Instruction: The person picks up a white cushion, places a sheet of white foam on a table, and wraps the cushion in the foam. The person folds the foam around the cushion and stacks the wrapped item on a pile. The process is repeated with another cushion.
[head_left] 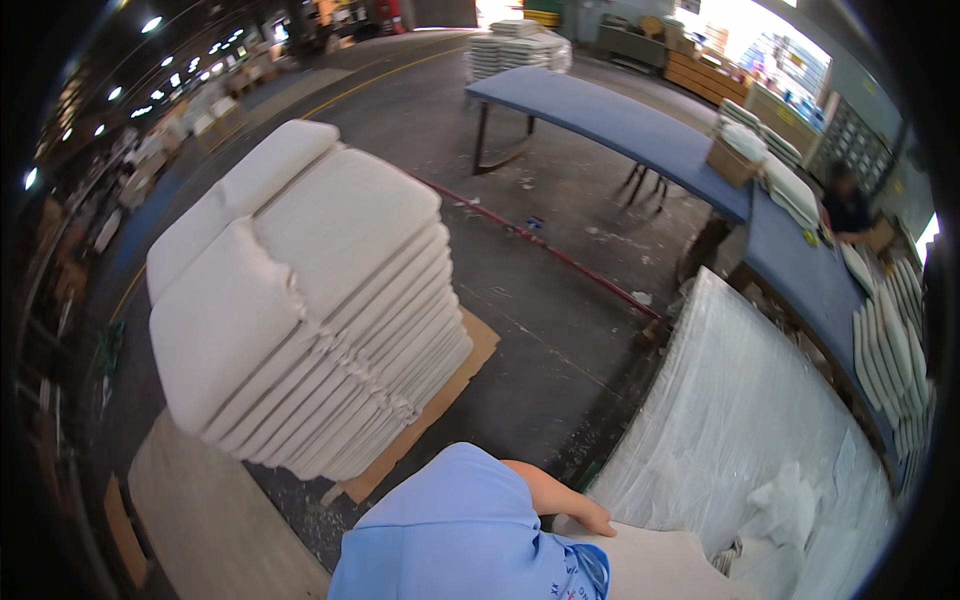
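Note:
My left arm, in a light blue sleeve, reaches across the lower middle of the view toward the right. My left hand (596,518) is closed on the upper edge of an off-white cushion (650,558), its fingers partly out of sight. The cushion runs off the lower edge, beside a plastic-wrapped stack (740,420). Crumpled white cloth (785,510) lies against the plastic wrap. My right hand does not show.
To the left, a tall stack of off-white cushions (300,290) stands on cardboard (440,415). A long blue-topped table (600,115) stretches across the back right, carrying a cardboard box (733,160) and more cushions (890,350). A person (848,208) is behind it. Another wrapped stack (518,52) stands farther back.

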